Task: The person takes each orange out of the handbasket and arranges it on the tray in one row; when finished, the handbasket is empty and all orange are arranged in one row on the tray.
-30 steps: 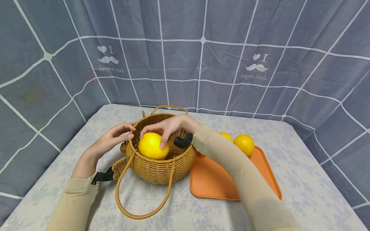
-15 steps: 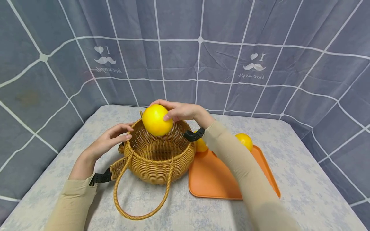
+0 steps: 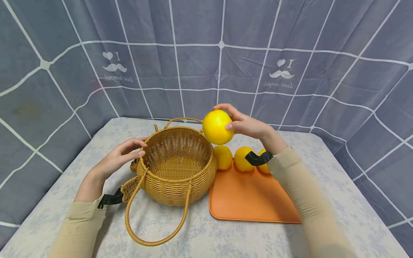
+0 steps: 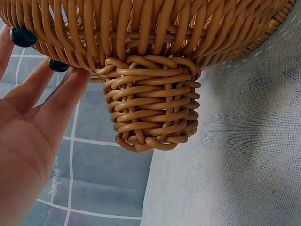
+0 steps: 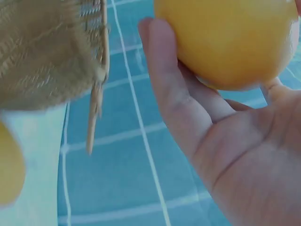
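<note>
My right hand (image 3: 246, 123) grips a round yellow fruit (image 3: 217, 127) in the air, just right of the wicker basket's (image 3: 175, 190) rim. In the right wrist view, the curled fingers (image 5: 164, 70) wrap one side of the smooth fruit (image 5: 230, 42). At the basket's left side, my left hand (image 3: 117, 159) touches the wall near the rim with fairly straight fingers. The left wrist view shows those fingertips (image 4: 75, 84) by two dark beads (image 4: 22, 36) and a woven stub (image 4: 153, 103). Nothing lies on the visible basket floor.
Right of the basket lies an orange tray (image 3: 251, 200). Along its back edge sit several yellow fruits (image 3: 243, 158), one partly behind my right wrist strap. One looped basket handle (image 3: 158, 242) hangs toward the front; the other (image 3: 184, 119) stands at the back. A grid-patterned curtain (image 3: 193, 64) encloses the table.
My right hand has lifted the yellow fruit up out of the basket and carried it right, past the rim. The left hand has stayed at the basket's side.
</note>
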`<state>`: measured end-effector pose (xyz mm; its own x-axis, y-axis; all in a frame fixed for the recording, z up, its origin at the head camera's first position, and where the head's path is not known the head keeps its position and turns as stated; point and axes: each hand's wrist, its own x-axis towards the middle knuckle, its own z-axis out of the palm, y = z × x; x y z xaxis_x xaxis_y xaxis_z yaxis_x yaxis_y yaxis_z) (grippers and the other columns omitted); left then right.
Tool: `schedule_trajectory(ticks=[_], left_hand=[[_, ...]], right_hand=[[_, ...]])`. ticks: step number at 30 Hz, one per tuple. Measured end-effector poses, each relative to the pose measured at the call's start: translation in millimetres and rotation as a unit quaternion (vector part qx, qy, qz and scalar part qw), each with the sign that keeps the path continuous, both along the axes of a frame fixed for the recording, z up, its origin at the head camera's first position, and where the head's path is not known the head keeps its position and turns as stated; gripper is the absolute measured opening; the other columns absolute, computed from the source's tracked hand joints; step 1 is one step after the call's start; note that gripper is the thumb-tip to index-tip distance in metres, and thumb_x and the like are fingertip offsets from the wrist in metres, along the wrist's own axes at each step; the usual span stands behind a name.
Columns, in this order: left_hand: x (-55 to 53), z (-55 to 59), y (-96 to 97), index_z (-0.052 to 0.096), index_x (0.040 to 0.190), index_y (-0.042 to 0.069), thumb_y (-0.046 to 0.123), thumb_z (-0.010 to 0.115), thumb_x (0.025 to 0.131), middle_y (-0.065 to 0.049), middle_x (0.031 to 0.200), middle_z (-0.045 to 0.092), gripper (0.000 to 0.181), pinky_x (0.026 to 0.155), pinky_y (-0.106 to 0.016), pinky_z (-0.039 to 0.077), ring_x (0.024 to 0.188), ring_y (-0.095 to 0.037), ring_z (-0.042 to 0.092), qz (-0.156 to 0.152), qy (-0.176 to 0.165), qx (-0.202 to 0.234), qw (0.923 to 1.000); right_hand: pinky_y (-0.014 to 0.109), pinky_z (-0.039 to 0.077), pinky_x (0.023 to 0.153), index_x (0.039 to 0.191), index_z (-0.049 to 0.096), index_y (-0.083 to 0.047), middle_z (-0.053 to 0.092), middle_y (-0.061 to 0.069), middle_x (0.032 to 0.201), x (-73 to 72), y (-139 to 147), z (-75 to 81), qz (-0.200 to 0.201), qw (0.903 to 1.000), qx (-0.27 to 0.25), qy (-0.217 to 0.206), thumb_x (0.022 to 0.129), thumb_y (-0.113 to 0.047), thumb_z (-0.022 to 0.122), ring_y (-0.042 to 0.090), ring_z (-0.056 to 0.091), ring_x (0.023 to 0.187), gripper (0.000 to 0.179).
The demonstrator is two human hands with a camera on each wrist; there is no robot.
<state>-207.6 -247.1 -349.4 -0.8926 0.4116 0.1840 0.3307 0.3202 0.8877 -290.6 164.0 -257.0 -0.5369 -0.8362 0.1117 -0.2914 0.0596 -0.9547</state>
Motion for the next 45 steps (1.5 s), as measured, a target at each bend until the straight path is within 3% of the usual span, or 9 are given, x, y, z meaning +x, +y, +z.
schedule_trajectory(ticks=[8, 13, 22, 27, 30, 34, 38, 41, 45], left_hand=[[0.5, -0.7, -0.1, 0.051, 0.12, 0.003, 0.016, 0.052, 0.098, -0.012, 0.148, 0.03, 0.026, 0.092, -0.018, 0.036, 0.134, -0.024, 0.031, 0.002, 0.001, 0.0, 1.0], [-0.2, 0.1, 0.6, 0.05, 0.12, 0.001, 0.017, 0.052, 0.098, -0.013, 0.148, 0.03, 0.028, 0.092, -0.018, 0.035, 0.134, -0.032, 0.027, 0.004, -0.002, -0.002, 1.0], [-0.1, 0.3, 0.8, 0.049, 0.121, 0.0, 0.017, 0.052, 0.098, -0.014, 0.149, 0.029, 0.029, 0.097, -0.032, 0.032, 0.135, -0.035, 0.025, 0.006, -0.007, -0.006, 0.9999], [-0.5, 0.4, 0.9, 0.049, 0.121, 0.0, 0.017, 0.052, 0.098, -0.014, 0.149, 0.029, 0.029, 0.098, -0.039, 0.031, 0.135, -0.035, 0.025, 0.005, -0.006, -0.007, 0.9999], [-0.1, 0.5, 0.1, 0.049, 0.121, 0.0, 0.017, 0.052, 0.098, -0.013, 0.149, 0.029, 0.028, 0.097, -0.031, 0.033, 0.135, -0.031, 0.027, 0.003, -0.003, -0.007, 1.0], [0.1, 0.1, -0.6, 0.05, 0.121, 0.0, 0.015, 0.051, 0.098, -0.013, 0.148, 0.031, 0.027, 0.092, -0.018, 0.035, 0.132, -0.015, 0.032, 0.001, 0.005, -0.004, 1.0], [0.5, 0.2, -1.0, 0.05, 0.12, 0.001, 0.015, 0.051, 0.098, -0.011, 0.148, 0.031, 0.026, 0.091, -0.016, 0.035, 0.127, -0.004, 0.034, 0.001, 0.007, -0.002, 1.0], [0.1, 0.1, -0.9, 0.05, 0.121, 0.001, 0.014, 0.051, 0.098, -0.01, 0.148, 0.032, 0.026, 0.091, -0.016, 0.035, 0.127, -0.004, 0.034, -0.001, 0.008, -0.001, 1.0], [-2.8, -1.3, -0.3, 0.049, 0.121, 0.0, 0.014, 0.051, 0.098, -0.007, 0.147, 0.033, 0.028, 0.092, -0.017, 0.035, 0.129, -0.005, 0.034, 0.0, 0.007, 0.0, 1.0]], right_hand=[[0.036, 0.047, 0.087, 0.139, 0.027, -0.025, 0.047, 0.009, 0.126, 23.1, 75.9, -22.4, -0.07, 0.9968, -0.026, 0.03, 0.089, -0.004, 0.046, 0.024, 0.058, 0.099, 0.057], [0.03, 0.045, 0.088, 0.142, 0.026, -0.024, 0.047, 0.003, 0.126, 41.5, 117.4, -38.8, -0.121, 0.9914, -0.027, 0.041, 0.093, 0.0, 0.041, 0.018, 0.057, 0.101, 0.057], [0.025, 0.047, 0.081, 0.147, 0.02, -0.02, 0.048, -0.004, 0.124, 65.4, 177.1, -74.5, -0.234, 0.9699, 0.003, 0.067, 0.097, 0.001, 0.04, 0.011, 0.057, 0.098, 0.058], [0.022, 0.047, 0.079, 0.148, 0.02, -0.022, 0.044, -0.007, 0.124, 75.2, 200.6, -90.2, -0.277, 0.9592, 0.009, 0.055, 0.099, -0.002, 0.04, 0.007, 0.056, 0.097, 0.057], [0.021, 0.047, 0.078, 0.148, 0.022, -0.025, 0.043, -0.008, 0.124, 78.2, 212.2, -98.1, -0.296, 0.954, 0.001, 0.045, 0.099, -0.002, 0.04, 0.005, 0.055, 0.096, 0.058], [0.019, 0.046, 0.077, 0.148, 0.023, -0.027, 0.041, -0.01, 0.124, 77.7, 225.0, -107.0, -0.323, 0.9455, 0.003, 0.043, 0.099, -0.002, 0.041, 0.003, 0.054, 0.096, 0.058], [0.019, 0.046, 0.076, 0.149, 0.023, -0.028, 0.039, -0.009, 0.124, 73.5, 231.2, -112.5, -0.346, 0.937, 0.024, 0.041, 0.099, -0.004, 0.042, 0.003, 0.054, 0.096, 0.058], [0.021, 0.047, 0.076, 0.149, 0.022, -0.03, 0.036, -0.002, 0.128, 70.9, 231.6, -116.3, -0.365, 0.9269, 0.07, 0.054, 0.099, -0.009, 0.045, 0.003, 0.051, 0.097, 0.058], [0.03, 0.047, 0.078, 0.15, 0.02, -0.028, 0.026, 0.017, 0.141, 68.7, 229.9, -121.6, -0.38, 0.9135, 0.127, 0.069, 0.098, -0.016, 0.05, 0.007, 0.043, 0.104, 0.061]])
